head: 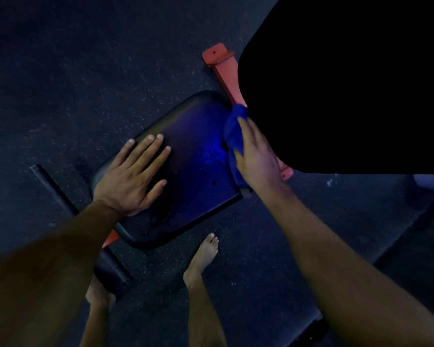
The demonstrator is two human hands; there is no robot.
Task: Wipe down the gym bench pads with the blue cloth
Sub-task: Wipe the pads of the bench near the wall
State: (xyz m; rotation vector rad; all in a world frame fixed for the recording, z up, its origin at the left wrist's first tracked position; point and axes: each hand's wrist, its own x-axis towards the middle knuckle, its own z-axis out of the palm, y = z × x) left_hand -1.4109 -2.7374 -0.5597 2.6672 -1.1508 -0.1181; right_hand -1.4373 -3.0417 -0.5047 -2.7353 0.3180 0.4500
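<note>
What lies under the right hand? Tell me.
The blue cloth lies under the right hand, bunched along the far edge of the seat pad. The cloth shows past the fingers. The pad beneath the cloth is covered, as is part of the red frame.

Left hand [133, 176] flat on seat pad [186, 171] — cloth [233, 136] under right hand [256, 156] at its right edge.

A single head-worn wide-angle view is aimed steeply down, close over the bench pad [176, 169] and speckled floor [60, 83].
</note>
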